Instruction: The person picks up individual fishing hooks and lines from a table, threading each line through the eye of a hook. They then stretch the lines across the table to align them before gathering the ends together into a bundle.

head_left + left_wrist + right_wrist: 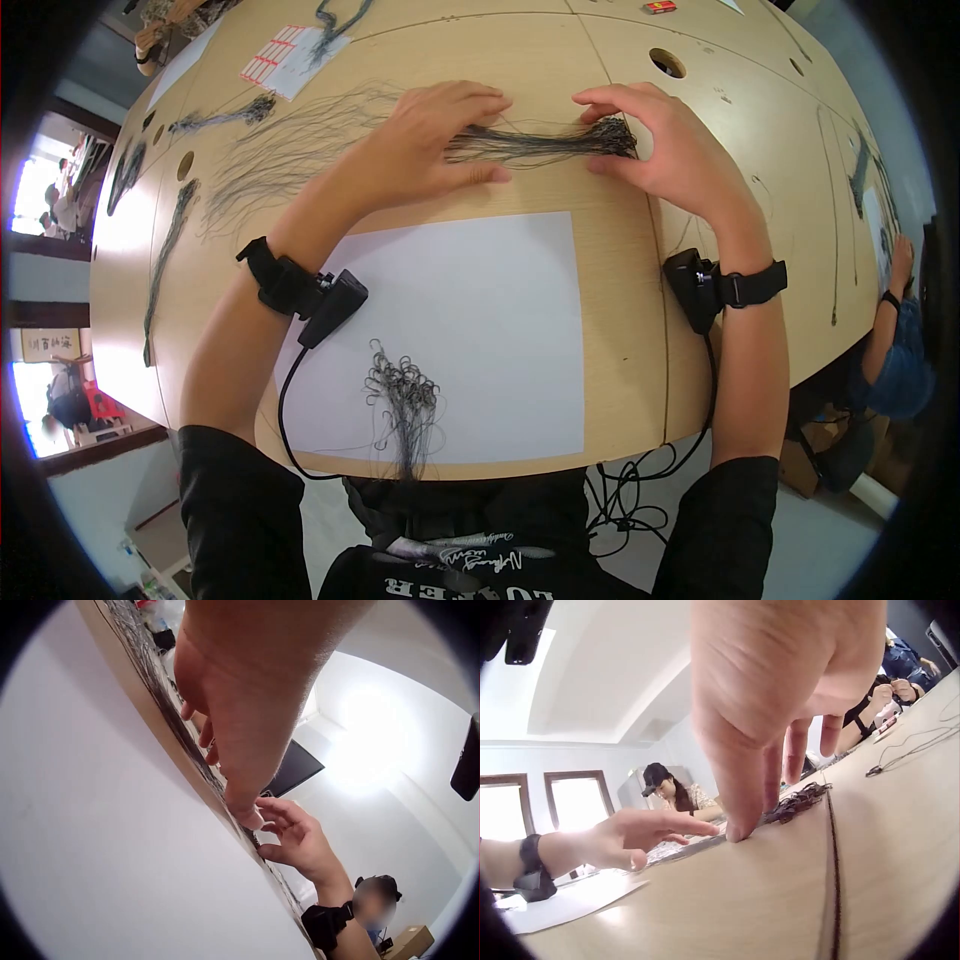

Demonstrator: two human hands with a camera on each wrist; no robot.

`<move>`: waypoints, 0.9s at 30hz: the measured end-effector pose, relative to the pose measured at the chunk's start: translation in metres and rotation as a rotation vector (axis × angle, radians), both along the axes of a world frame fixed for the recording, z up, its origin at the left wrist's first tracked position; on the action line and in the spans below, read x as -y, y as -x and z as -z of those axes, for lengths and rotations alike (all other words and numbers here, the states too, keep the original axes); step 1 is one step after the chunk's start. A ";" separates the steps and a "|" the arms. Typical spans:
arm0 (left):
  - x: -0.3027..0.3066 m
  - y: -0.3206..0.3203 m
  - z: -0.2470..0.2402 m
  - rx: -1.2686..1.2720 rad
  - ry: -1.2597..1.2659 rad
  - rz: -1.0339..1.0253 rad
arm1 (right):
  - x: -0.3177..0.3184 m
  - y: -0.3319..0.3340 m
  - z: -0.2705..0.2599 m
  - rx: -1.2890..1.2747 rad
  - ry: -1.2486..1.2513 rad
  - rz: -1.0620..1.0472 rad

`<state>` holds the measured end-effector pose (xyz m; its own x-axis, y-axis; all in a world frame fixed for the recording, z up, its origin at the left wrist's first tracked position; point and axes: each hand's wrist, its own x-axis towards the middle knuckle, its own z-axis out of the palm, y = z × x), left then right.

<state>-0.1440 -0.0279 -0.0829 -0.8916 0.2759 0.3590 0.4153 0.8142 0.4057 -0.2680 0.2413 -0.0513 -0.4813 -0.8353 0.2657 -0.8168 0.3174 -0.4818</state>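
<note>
A bundle of dark hooks on fine lines (560,144) lies across the wooden table, its clustered end at the right and its lines fanning out leftward. My left hand (430,135) lies over the lines, thumb and fingers spread to either side. Around the clustered end, my right hand (685,150) is arched with a gap between thumb and fingers. The right wrist view shows its thumb tip on the table beside the hooks (801,802). In the left wrist view, the left hand (244,720) hides most of the lines.
A white sheet (500,330) lies nearer my body with another hook cluster (402,395) on it. Further bundles (165,265) lie at the left. A red-marked card (280,60) and a small red box (660,7) are farther back. Other people sit around the table.
</note>
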 end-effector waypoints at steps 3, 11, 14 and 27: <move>-0.001 0.003 -0.002 0.069 -0.065 0.000 | -0.001 0.001 -0.001 -0.020 -0.008 0.010; -0.007 0.003 -0.001 0.009 0.060 -0.009 | 0.001 0.000 0.000 -0.082 0.002 0.003; -0.010 0.004 0.001 0.015 0.050 -0.008 | 0.002 -0.001 0.000 -0.046 0.022 -0.008; -0.012 0.009 0.001 -0.101 0.000 0.027 | -0.001 0.002 -0.002 -0.091 -0.002 0.044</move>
<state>-0.1529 -0.0158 -0.0842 -0.8430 0.2998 0.4467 0.4762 0.8020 0.3605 -0.2696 0.2425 -0.0498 -0.4918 -0.8142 0.3085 -0.8423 0.3550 -0.4056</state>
